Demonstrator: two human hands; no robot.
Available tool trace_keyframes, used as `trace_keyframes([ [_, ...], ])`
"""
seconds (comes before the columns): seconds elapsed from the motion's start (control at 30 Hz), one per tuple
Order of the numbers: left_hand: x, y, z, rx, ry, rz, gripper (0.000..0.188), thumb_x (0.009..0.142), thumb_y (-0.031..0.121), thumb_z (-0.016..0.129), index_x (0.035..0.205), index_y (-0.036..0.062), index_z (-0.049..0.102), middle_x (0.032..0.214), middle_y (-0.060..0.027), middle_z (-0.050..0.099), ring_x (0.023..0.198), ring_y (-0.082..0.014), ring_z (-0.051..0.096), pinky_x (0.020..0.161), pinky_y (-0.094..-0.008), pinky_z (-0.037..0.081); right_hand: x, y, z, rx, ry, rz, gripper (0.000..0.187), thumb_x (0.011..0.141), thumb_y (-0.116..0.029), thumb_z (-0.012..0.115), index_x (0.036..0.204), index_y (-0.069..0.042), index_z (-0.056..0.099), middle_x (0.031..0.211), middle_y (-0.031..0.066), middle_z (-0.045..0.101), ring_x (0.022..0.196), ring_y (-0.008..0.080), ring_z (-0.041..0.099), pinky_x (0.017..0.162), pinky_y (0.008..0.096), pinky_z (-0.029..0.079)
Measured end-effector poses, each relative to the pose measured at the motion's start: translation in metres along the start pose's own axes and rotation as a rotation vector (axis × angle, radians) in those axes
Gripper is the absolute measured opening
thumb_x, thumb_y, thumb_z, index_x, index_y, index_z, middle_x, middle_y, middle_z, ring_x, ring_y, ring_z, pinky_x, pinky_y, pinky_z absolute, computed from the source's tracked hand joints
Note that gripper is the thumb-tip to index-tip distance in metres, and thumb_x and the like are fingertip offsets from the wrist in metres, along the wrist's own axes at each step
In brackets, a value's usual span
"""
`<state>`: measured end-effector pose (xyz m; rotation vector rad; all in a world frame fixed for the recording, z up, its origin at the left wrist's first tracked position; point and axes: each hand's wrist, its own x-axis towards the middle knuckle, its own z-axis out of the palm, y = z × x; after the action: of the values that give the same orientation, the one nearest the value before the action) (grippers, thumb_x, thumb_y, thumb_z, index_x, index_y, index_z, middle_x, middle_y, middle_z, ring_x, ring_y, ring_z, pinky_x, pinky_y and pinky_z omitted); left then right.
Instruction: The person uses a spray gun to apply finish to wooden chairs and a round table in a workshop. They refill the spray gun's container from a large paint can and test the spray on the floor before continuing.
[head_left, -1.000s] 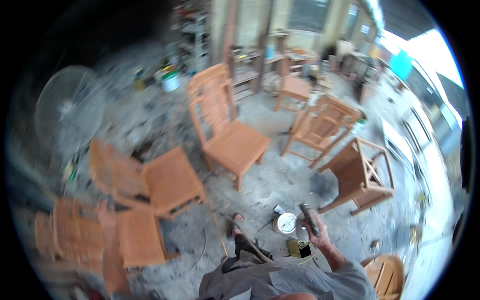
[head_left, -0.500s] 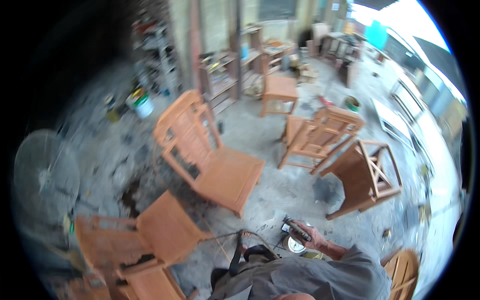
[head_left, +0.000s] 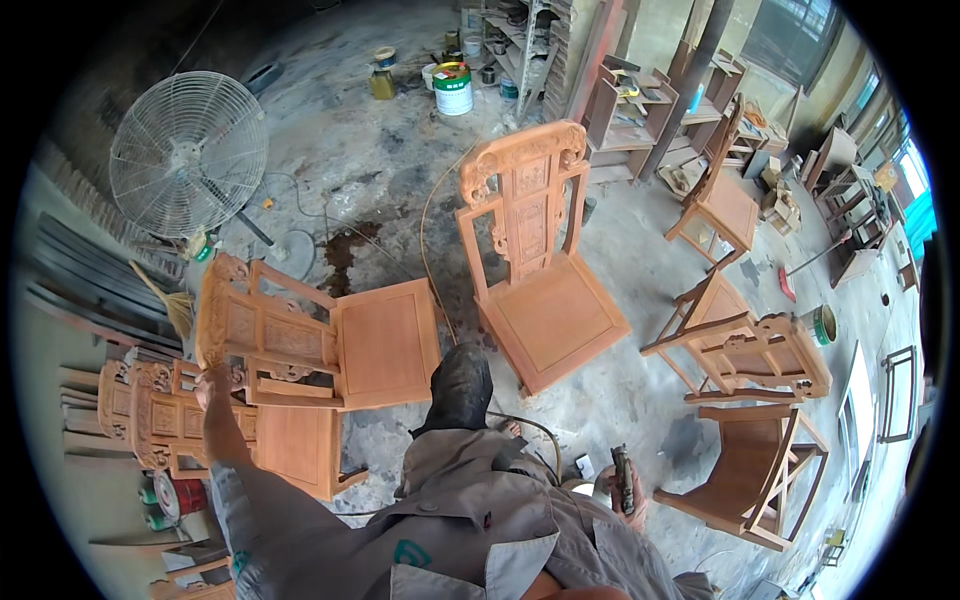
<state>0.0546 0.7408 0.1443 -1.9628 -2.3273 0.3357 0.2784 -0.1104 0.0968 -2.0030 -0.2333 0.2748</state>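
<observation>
My left arm reaches out to a carved wooden chair on the left, and my left hand is closed on the end of its carved backrest. Low and right of my body, my right hand grips a dark, slim hand tool; its exact kind is unclear. A white container lies partly hidden beside that hand. One of my legs, dark-clad, extends forward between the held chair and an upright carved chair.
More chairs stand at right, one tipped over. Stacked chairs crowd the left. A large fan and a paint bucket are farther off. A hose crosses the concrete floor. Shelves line the back.
The view has swung left, shifting the scene rightward. My left arm is now visible, its hand on the chair's backrest. My right hand, still holding the tool, appears lower.
</observation>
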Motion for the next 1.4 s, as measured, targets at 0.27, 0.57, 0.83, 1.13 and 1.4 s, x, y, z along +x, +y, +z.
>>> trace_keyframes([
  [0.27, -0.108, 0.282, -0.058, -0.342, -0.363, 1.136, 0.048, 0.101, 0.045, 0.059, 0.123, 0.0032, 0.065, 0.121, -0.0148, 0.067, 0.107, -0.0304, 0.065, 0.089, -0.0404, 0.053, -0.002, 0.057, 0.023, 0.042, 0.156, 0.010, 0.060, 0.101, -0.028, 0.064, 0.151, -0.002, 0.045, 0.101, 0.0086, 0.073, 0.083, 0.0163, 0.069, 0.074, 0.0312, 0.056],
  [0.57, -0.317, 0.563, -0.152, -0.681, -0.360, 1.497, 0.090, 0.085, 0.057, 0.078, 0.147, -0.0022, 0.050, 0.142, -0.0253, 0.060, 0.130, -0.0362, 0.060, 0.106, -0.0438, 0.049, 0.056, 0.003, 0.083, 0.130, 0.457, 0.001, 0.062, 0.101, -0.030, 0.066, 0.151, 0.000, 0.044, 0.104, 0.0109, 0.070, 0.089, 0.0170, 0.066, 0.081, 0.0328, 0.053],
  [0.83, -0.397, 0.620, -0.171, -0.729, -0.332, 1.586, 0.055, 0.080, 0.041, 0.086, 0.111, -0.0023, 0.070, 0.096, -0.0152, 0.075, 0.086, -0.0194, 0.069, 0.080, -0.0369, 0.055, 0.038, -0.017, 0.122, 0.090, 0.676, 0.254, 0.059, 0.100, -0.022, 0.064, 0.152, -0.003, 0.045, 0.102, 0.0116, 0.072, 0.090, 0.0174, 0.069, 0.082, 0.0329, 0.055],
  [1.13, -0.445, 0.562, -0.145, -0.746, -0.112, 1.733, 0.045, 0.089, 0.020, 0.080, 0.123, -0.0075, 0.067, 0.107, -0.0211, 0.074, 0.088, -0.0306, 0.071, 0.080, -0.0397, 0.056, 0.074, -0.067, 0.108, -0.013, 0.651, 0.320, 0.061, 0.098, -0.013, 0.066, 0.155, -0.011, 0.041, 0.115, 0.0121, 0.066, 0.099, 0.0275, 0.065, 0.088, 0.0387, 0.051],
  [1.4, -0.502, 0.602, -0.150, -0.703, -0.424, 2.013, 0.040, 0.092, 0.020, 0.077, 0.122, -0.0056, 0.067, 0.104, -0.0176, 0.075, 0.086, -0.0287, 0.070, 0.078, -0.0384, 0.056, 0.081, -0.081, 0.161, -0.099, 0.893, 0.290, 0.066, 0.097, -0.025, 0.073, 0.154, -0.012, 0.043, 0.109, 0.0108, 0.072, 0.094, 0.0260, 0.069, 0.083, 0.0385, 0.054],
])
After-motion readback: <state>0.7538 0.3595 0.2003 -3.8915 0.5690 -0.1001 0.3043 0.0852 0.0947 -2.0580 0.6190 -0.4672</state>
